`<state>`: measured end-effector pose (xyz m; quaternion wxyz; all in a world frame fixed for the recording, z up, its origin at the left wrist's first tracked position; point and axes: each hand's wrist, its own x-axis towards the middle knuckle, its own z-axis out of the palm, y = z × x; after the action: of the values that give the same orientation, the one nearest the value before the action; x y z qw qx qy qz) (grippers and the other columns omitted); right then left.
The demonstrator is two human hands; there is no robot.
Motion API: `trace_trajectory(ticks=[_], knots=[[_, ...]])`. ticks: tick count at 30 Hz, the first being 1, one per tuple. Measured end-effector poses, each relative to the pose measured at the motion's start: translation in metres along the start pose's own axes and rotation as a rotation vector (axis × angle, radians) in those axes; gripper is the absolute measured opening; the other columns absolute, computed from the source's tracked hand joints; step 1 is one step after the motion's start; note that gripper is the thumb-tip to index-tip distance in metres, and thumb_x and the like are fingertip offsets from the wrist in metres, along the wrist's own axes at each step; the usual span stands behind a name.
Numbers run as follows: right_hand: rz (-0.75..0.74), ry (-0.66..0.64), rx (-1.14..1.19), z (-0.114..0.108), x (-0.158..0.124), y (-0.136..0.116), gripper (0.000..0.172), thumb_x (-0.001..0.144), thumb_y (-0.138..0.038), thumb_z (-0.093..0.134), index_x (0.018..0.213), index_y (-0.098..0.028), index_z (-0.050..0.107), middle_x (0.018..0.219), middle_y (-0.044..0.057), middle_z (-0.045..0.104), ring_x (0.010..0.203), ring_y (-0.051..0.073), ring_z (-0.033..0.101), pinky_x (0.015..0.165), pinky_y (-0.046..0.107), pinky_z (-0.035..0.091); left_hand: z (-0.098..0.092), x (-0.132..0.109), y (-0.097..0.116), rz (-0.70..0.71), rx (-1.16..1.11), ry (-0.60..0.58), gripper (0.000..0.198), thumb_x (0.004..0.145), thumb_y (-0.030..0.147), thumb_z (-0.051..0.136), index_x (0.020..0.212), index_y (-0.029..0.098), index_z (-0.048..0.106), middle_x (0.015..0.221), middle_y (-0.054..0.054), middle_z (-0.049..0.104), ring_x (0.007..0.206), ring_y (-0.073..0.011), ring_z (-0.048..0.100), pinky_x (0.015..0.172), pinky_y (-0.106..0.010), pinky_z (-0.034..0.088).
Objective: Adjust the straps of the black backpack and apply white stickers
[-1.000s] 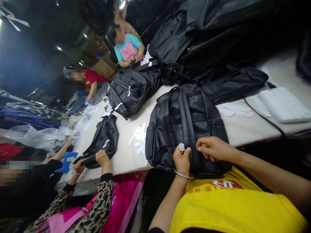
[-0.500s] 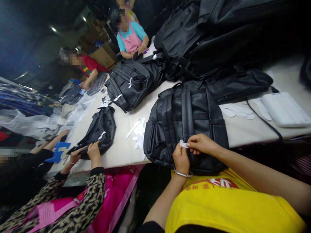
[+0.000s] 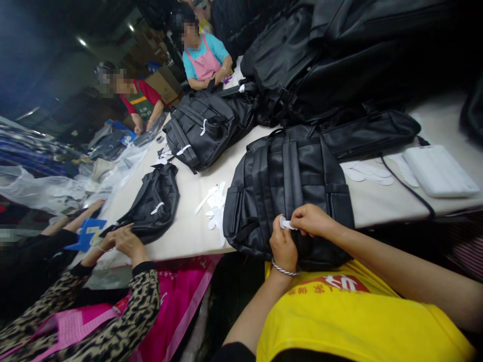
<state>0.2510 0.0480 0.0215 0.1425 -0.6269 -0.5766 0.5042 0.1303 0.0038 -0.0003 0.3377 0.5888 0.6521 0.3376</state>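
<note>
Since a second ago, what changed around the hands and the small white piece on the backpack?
The right hand moved left from the backpack's surface and pinched the small white piece that the left hand was holding up; both hands now grip it together. The black backpack stayed flat on the table, and the loose white pieces beside it did not move.

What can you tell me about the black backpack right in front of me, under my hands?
The backpack is black, with a smooth, slightly shiny, leather-like surface. It lies flat on the pale table, strap side up. Two padded shoulder straps run lengthwise and a band crosses them. Its near end seems to overhang the table's edge. Your left hand and right hand rest on that end, pinching a small white tab. A flat black bag touches its far corner.
</note>
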Motion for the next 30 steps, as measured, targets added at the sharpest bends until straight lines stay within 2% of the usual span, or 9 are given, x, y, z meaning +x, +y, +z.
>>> trace_trajectory(ticks=[5,15,19,30], knots=[[-0.047,0.098,-0.042,0.0021,0.0003,0.0026,0.021,0.064,-0.031,0.046,0.056,-0.016,0.057,0.042,0.000,0.053,0.038,0.009,0.048,0.037,0.018,0.030,0.0006,0.0005,-0.0012,0.020,-0.001,0.003,0.035,0.081,0.029,0.035,0.113,0.020,0.044,0.103,-0.007,0.059,0.095,-0.0155,0.055,0.081,-0.025,0.041],[-0.128,0.042,0.122,0.0019,0.0008,0.0053,0.018,0.063,-0.028,0.046,0.058,-0.015,0.057,0.041,-0.003,0.048,0.037,0.007,0.044,0.038,0.017,0.029,0.0005,0.0010,-0.0020,0.012,-0.018,-0.003,0.034,0.081,0.028,0.036,0.113,0.021,0.044,0.100,-0.007,0.060,0.091,-0.0155,0.056,0.078,-0.025,0.042],[-0.088,0.021,0.189,0.0007,-0.0009,0.0037,0.017,0.063,-0.028,0.046,0.059,-0.014,0.056,0.038,-0.004,0.045,0.034,0.006,0.039,0.034,0.017,0.024,0.0004,0.0018,-0.0029,-0.003,-0.046,-0.007,0.034,0.080,0.028,0.038,0.112,0.021,0.044,0.101,-0.006,0.060,0.092,-0.0155,0.055,0.078,-0.025,0.042],[-0.080,0.057,0.140,0.0048,0.0035,0.0084,0.018,0.062,-0.027,0.047,0.060,-0.014,0.059,0.039,-0.003,0.048,0.036,0.006,0.041,0.036,0.017,0.027,0.0003,0.0011,-0.0026,0.008,-0.021,-0.014,0.034,0.080,0.029,0.036,0.112,0.021,0.044,0.101,-0.007,0.060,0.091,-0.0158,0.056,0.078,-0.025,0.042]])
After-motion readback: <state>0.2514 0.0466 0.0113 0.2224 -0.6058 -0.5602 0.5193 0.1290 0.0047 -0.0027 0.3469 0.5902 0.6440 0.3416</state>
